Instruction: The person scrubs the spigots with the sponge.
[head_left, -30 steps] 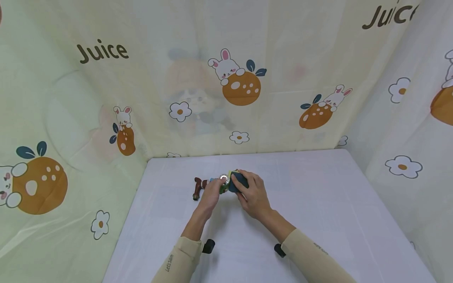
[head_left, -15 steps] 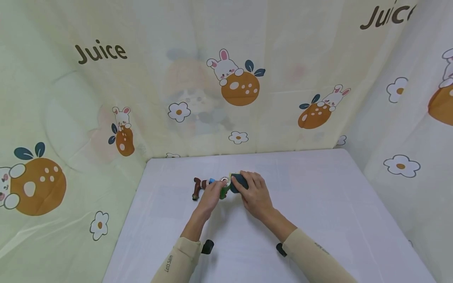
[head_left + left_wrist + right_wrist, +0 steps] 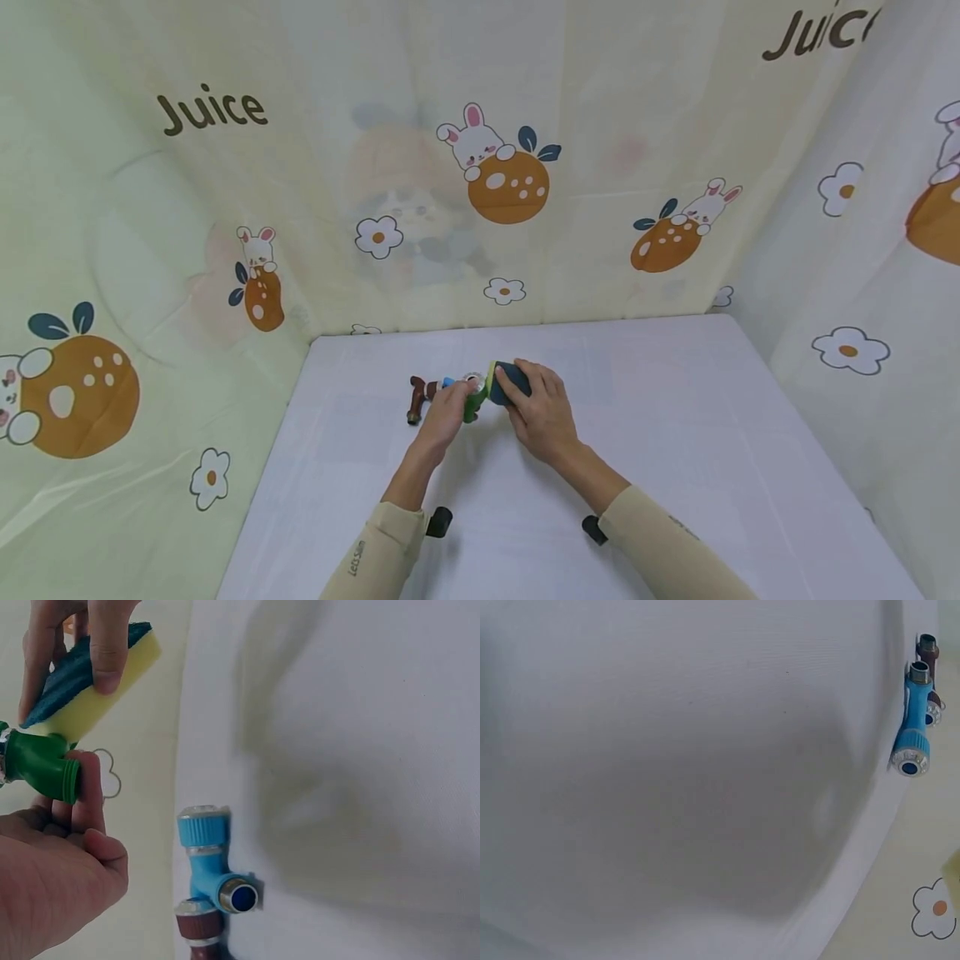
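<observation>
Sponge (image 3: pixel 88 711) tilts further now, right hand (image 3: pixel 542 414) pinching it, left hand (image 3: pixel 446 414) gripping the green pipe (image 3: pixel 43 763), apparently for steadiness.

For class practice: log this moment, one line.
left hand: holds green plastic pipe fitting; right hand: holds yellow-teal rectangular sponge; sponge: beside fitting

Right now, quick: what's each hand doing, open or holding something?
Left hand: holding a green plastic pipe fitting.
Right hand: gripping a yellow-and-dark-teal block-shaped scouring sponge.
</observation>
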Motion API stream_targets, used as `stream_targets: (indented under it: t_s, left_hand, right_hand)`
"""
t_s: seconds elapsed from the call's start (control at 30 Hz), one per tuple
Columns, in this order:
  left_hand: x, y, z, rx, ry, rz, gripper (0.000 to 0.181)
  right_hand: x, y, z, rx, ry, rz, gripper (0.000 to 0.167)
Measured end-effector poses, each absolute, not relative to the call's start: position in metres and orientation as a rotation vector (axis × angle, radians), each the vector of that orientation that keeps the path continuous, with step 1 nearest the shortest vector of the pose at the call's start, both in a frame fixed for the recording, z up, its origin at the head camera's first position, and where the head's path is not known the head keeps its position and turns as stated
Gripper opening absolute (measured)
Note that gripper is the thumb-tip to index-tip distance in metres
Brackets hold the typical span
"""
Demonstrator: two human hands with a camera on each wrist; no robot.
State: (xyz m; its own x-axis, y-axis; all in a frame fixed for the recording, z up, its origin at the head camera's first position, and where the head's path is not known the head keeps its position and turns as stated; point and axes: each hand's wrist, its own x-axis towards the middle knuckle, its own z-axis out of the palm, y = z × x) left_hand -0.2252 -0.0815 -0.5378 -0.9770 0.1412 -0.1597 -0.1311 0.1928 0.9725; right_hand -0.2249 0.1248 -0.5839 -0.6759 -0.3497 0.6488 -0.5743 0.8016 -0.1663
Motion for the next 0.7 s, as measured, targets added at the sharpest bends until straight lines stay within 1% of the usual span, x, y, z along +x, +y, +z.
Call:
stream_targets:
  t_s: [0.27,0.47,0.7]
  left_hand:
    - [-0.224,-0.082,-0.537,0.028,2.235,1.894,0.048]
    - [-0.224,-0.083,-0.541,0.021,2.259,1.876,0.042]
    - [-0.224,-0.082,-0.542,0.064,2.258,1.882,0.044]
  right_hand:
    - [-0.223,0.121,-0.576,0.569,-2.410,0.653,0.067]
    - [-0.223,0.119,-0.572,0.499,-2.411,0.842,0.066]
    - [-0.225,0.114,-0.563,0.376,-2.444,1.110,0.064]
